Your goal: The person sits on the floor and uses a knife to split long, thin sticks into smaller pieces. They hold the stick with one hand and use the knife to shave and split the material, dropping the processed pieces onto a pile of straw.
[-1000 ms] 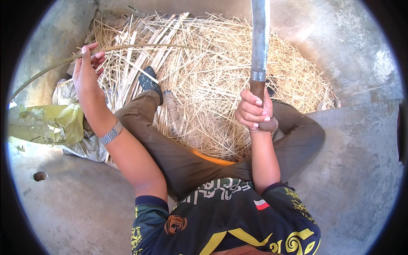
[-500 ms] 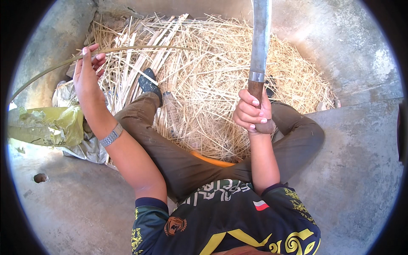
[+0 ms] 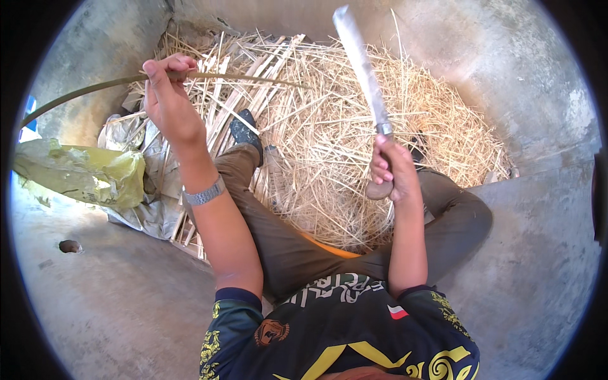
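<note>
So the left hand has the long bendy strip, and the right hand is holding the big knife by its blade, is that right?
Not quite: the right hand holds the big knife by its handle, not its blade. The head view shows it. The left hand does have the long bendy strip.

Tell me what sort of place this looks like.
Probably a rough, informal workspace: a mottled grey concrete wall, a broad heap of pale, straw-like strips, and a long, brown-handled metal knife in the person's right hand.

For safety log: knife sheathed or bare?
Bare: the knife, in the right hand, shows uncovered metal from its handle to its tip.
</note>
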Demonstrator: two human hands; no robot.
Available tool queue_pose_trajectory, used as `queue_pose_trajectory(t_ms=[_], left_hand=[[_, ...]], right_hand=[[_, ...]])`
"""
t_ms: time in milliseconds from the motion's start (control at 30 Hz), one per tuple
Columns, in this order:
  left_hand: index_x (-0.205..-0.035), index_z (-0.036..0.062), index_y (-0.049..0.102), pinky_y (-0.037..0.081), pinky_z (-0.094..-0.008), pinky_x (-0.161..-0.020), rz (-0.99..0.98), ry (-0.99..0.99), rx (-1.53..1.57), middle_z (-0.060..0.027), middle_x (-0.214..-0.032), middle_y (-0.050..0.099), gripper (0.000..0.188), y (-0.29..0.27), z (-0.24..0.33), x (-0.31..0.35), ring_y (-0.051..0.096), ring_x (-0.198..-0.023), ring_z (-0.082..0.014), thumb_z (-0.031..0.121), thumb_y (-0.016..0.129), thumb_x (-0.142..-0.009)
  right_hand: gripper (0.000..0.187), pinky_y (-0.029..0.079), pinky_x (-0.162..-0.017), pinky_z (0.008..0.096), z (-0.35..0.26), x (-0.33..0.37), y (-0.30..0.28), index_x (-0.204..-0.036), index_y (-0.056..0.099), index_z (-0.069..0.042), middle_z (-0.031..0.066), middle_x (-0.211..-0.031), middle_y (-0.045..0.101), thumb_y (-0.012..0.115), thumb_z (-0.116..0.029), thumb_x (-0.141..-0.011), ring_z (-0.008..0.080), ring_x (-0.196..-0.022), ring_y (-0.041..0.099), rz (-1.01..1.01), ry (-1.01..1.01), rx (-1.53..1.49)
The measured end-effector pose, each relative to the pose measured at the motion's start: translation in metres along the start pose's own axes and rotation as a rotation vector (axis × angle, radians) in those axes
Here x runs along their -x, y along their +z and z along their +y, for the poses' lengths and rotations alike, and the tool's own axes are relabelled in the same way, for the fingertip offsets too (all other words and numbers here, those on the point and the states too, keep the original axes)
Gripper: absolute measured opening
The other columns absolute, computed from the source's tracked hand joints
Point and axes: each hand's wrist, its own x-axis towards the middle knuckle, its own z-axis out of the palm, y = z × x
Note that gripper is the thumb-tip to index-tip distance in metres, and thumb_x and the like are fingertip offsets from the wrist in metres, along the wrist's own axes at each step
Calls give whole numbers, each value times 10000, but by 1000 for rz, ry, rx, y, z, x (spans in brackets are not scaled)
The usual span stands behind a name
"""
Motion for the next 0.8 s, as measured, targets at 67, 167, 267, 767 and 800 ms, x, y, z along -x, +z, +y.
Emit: queue_pose_trajectory(t_ms=[67,167,267,767,800], left_hand=[[-848,51,534,471,-343,-661,-15,0,161,-96,-790,572,461,1,2,4,552,-728,-196,435,444,-1087],[-770,97,435,316,-296,-467,161,-16,206,-34,-622,416,470,15,24,13,363,-530,-137,438,417,-1094],[-745,118,388,237,-262,-449,25,30,235,5,-596,332,481,17,37,10,275,-503,-108,452,434,-1087],[-730,151,261,131,-278,-450,-88,-243,295,39,-585,205,625,63,26,26,177,-498,-90,703,377,-998],[-726,152,258,126,-279,-448,-58,-227,262,42,-580,197,627,70,28,30,172,-494,-89,706,373,-997]], right_hand=[[267,395,-402,205,9,0,7,-926,594,-32,-45,-597,487,725,-264,-944,21,-430,408,108,13,238],[277,399,-409,204,13,2,19,-958,621,-23,-47,-604,494,744,-271,-935,16,-436,417,127,-55,286],[265,402,-416,209,9,7,31,-942,610,-40,-46,-603,487,737,-273,-944,20,-429,412,141,-179,363],[251,389,-490,289,54,55,48,-899,644,-12,-4,-605,552,748,-239,-926,74,-528,483,215,-358,890],[252,393,-493,288,57,57,54,-889,641,-15,1,-606,558,746,-240,-927,71,-533,487,206,-314,886]])
